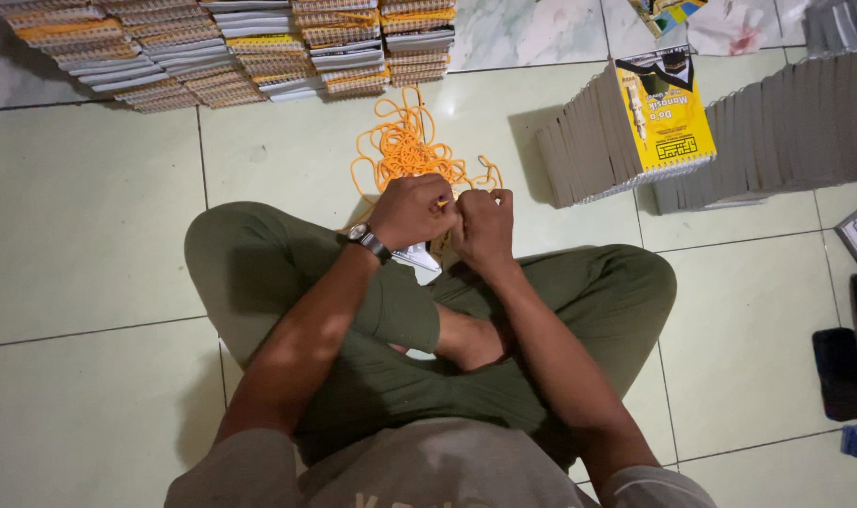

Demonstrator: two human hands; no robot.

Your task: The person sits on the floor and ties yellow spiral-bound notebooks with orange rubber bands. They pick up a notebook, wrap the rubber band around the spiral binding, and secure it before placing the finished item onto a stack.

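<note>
Both hands beside orange cord

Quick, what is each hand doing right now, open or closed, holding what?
Left hand: closed, pinching an orange cord end.
Right hand: closed in a fist beside it; what it holds cannot be told.

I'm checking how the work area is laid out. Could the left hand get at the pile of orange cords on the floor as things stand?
Probably yes. The orange cords lie on bare tile just beyond the left hand, with nothing between them. That hand is closed on a small booklet, though.
</note>
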